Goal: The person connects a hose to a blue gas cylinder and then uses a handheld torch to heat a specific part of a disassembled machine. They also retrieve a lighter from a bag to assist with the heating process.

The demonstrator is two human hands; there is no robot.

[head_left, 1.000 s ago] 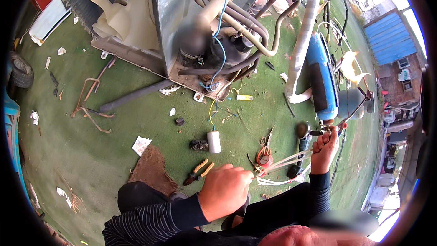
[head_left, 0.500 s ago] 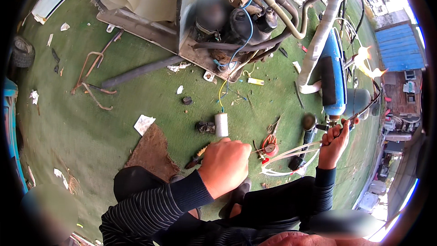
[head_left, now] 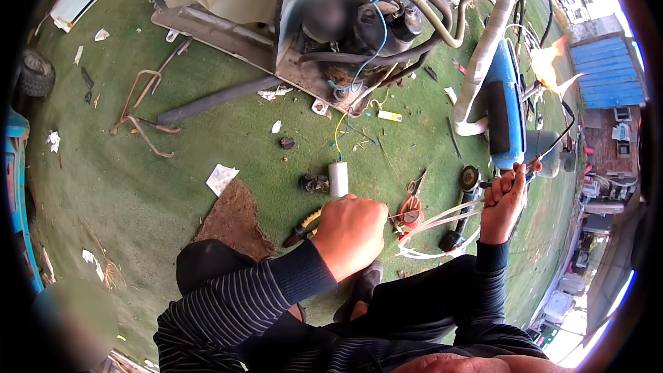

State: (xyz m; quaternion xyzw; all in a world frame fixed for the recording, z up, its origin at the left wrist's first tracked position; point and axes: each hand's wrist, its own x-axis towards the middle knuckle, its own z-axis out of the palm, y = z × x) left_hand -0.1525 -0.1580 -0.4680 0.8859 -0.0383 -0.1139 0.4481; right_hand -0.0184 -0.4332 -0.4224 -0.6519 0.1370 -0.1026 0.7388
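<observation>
My right hand (head_left: 503,211) is closed around the handle end of a gas torch (head_left: 551,145). Its bent thin tube rises to an orange flame (head_left: 550,69). Pale hoses (head_left: 435,224) run leftward from that hand in a loop. My left hand (head_left: 351,236) is a fist, and a thin rod (head_left: 396,216) sticks out on its right side. Just beyond the left fist stands a white cylinder (head_left: 338,179) with yellow and blue wires. A yellow-handled tool (head_left: 304,228) lies left of the fist, partly hidden by it. A red-handled tool (head_left: 412,213) lies on its right.
A blue gas cylinder (head_left: 510,100) stands beside the flame, with a grey cylinder (head_left: 549,155) behind. An angle grinder (head_left: 457,224) lies near the hoses. Ahead is a metal unit with a black compressor (head_left: 373,31) and pipes (head_left: 442,21). A brown mat scrap (head_left: 235,224) covers green carpet.
The view has shifted slightly. My left fist now appears a little lower and further right, and the right hand with the torch a little left. The flame has changed shape.
</observation>
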